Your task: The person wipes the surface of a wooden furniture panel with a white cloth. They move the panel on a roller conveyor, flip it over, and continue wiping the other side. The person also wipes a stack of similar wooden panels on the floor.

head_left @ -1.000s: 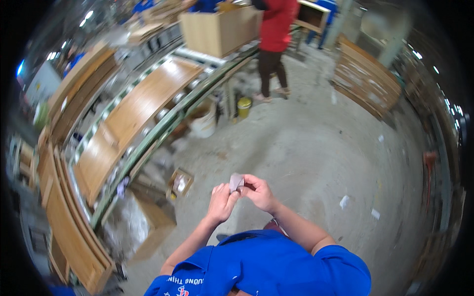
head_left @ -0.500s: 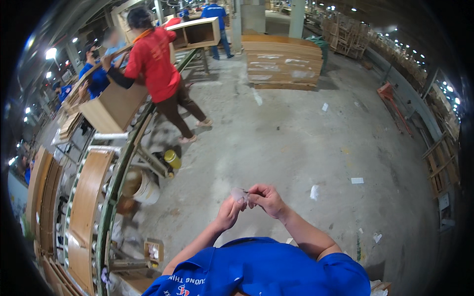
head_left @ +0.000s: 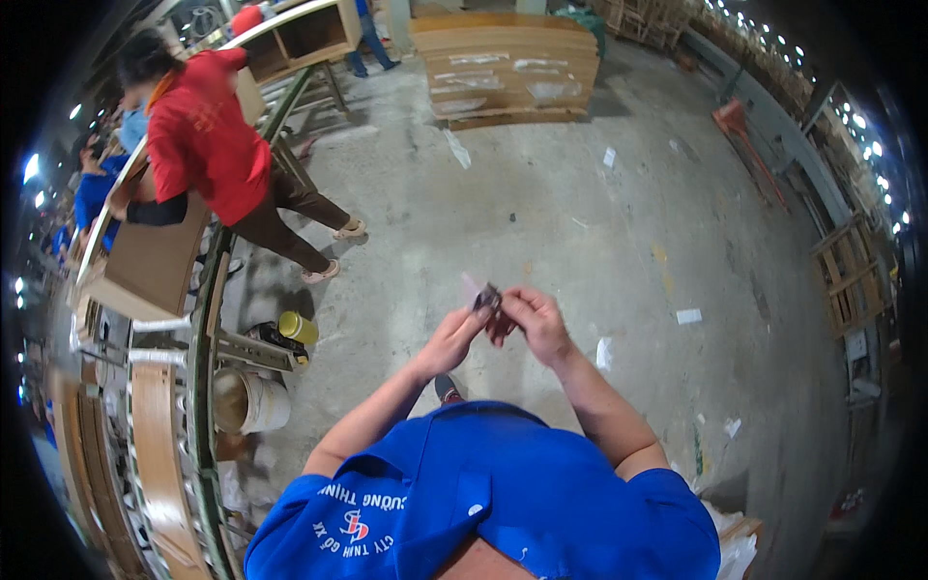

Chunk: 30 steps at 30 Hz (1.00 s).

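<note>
My left hand [head_left: 450, 340] is closed around a small see-through plastic bag [head_left: 473, 286], held out in front of my chest above the concrete floor. Something small and dark shows at the bag, by the fingertips, too small to name. Close beside it, the fingers of my right hand [head_left: 537, 324] are bent and pinched at the bag's right side. Both hands nearly touch each other.
A roller conveyor [head_left: 205, 406] with wooden panels [head_left: 166, 464] runs along my left. A co-worker in red [head_left: 208, 135] handles a wooden cabinet [head_left: 150, 253] there. Beneath stand a white bucket [head_left: 263, 401] and a yellow container [head_left: 298, 327]. Stacked boards [head_left: 507, 72] lie ahead; a red pallet jack [head_left: 749, 150] stands right.
My view has tilted down and shifted, bringing my foot into sight. The bag has turned more upright in my fingers, and a dark bit now shows. The co-worker in red leans farther over the cabinet.
</note>
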Motion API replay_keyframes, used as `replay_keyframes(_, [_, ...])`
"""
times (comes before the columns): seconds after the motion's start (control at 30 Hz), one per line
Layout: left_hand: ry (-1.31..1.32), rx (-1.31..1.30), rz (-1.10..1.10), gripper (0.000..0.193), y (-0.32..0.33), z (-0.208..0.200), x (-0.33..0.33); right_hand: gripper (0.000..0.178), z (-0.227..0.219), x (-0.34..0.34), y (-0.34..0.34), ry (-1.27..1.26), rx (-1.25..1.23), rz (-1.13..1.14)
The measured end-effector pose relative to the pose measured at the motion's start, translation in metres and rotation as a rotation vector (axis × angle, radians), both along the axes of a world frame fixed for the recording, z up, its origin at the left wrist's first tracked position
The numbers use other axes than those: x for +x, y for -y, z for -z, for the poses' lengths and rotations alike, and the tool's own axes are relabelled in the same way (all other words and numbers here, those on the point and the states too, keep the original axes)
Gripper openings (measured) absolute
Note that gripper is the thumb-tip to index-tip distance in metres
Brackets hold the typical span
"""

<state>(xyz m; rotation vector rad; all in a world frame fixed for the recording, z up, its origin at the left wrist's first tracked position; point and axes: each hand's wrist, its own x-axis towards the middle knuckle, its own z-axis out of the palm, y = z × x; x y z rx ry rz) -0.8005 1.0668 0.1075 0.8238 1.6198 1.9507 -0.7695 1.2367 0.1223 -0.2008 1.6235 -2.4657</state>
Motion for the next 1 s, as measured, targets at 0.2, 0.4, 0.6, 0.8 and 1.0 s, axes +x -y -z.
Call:
replay_keyframes(0.2, [-0.049, -0.081, 0.26, 0.037, -0.026, -0.018, -0.143, 0.019, -0.004, -0.096, -0.032, -0.115, 0.049, 0.398])
replay_keyframes(0.4, [-0.046, -0.143, 0.408, 0.033, -0.074, -0.012, -0.247, 0.015, -0.011, -0.186, -0.053, -0.144, 0.025, 0.474])
replay_keyframes(0.6, [-0.092, -0.12, 0.215, 0.03, -0.156, 0.009, -0.346, 0.008, 0.027, -0.305, -0.116, -0.096, -0.017, 0.597])
replay_keyframes(0.8, [0.001, -0.019, -0.071, 0.025, -0.213, 0.009, -0.457, 0.01, 0.026, -0.438, -0.161, -0.277, 0.075, 0.564])
replay_keyframes(1.0, [-0.086, -0.011, -0.368, 0.028, -0.237, 0.012, -0.565, 0.016, 0.014, -0.566, -0.189, -0.253, 0.044, 0.352])
